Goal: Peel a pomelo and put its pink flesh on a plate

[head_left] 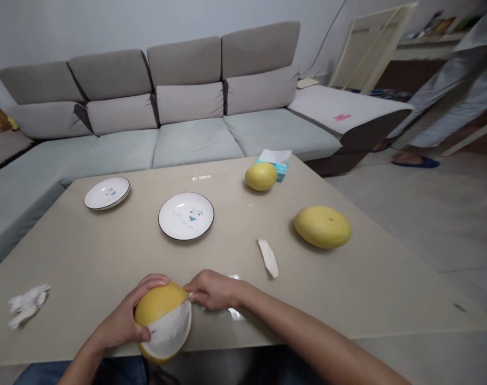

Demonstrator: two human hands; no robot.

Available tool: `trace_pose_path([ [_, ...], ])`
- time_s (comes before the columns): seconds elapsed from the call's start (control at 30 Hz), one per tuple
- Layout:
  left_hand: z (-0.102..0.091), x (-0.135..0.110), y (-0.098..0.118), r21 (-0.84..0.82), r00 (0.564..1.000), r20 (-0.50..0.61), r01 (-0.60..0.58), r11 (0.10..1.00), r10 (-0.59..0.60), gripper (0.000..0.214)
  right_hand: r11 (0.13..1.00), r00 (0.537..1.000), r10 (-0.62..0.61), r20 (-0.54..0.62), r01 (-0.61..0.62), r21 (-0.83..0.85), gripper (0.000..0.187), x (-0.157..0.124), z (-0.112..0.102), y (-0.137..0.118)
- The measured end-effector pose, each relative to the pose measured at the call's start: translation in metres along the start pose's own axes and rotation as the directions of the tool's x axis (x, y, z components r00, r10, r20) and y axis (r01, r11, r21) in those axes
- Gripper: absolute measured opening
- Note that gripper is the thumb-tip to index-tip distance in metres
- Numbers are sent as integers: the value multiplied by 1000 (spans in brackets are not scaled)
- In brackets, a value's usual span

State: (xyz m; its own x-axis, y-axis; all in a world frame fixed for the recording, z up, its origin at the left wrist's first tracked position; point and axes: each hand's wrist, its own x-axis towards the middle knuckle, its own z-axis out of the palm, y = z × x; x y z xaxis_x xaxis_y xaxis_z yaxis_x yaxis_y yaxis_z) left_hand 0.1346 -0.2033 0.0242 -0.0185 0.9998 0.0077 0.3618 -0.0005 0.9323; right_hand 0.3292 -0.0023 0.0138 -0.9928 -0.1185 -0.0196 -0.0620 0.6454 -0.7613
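Observation:
A large yellow pomelo [160, 302], partly stripped so that white pith shows on its front side, rests near the table's front edge. My left hand [133, 315] wraps around its left side, thumb over the white part and fingers on the yellow rind. My right hand [211, 290] is closed at the pomelo's upper right edge, where yellow rind meets pith. What sits between those fingers is too small and hidden to tell. A curved white strip of rind [269, 259] lies on the table to the right, beyond my right forearm.
Two whole yellow pomelos [322, 227] lie right and back right, the farther by a tissue box [281, 170]. White plates [186, 216] stand mid-table and back left. Crumpled tissue [28, 305] lies left on the table [107, 251]. Behind is a grey sofa [195, 141]; a person's legs [439, 101] show right.

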Motion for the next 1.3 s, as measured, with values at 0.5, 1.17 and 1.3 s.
trace_pose_path([
  [0.5, -5, -1, 3, -1, 999, 48, 12, 1000, -12, 94, 668, 990, -140, 5, 98, -738, 19, -10, 4, -12],
  [1.17, 8, -5, 16, -86, 977, -102, 181, 980, -189, 88, 811, 539, 396, -744, -585, 9, 44, -134, -20, 12],
  [1.3, 13, 0, 28, -104, 962, -104, 243, 965, -253, 81, 765, 399, 438, -805, -636, 101, 40, -135, -36, 47],
])
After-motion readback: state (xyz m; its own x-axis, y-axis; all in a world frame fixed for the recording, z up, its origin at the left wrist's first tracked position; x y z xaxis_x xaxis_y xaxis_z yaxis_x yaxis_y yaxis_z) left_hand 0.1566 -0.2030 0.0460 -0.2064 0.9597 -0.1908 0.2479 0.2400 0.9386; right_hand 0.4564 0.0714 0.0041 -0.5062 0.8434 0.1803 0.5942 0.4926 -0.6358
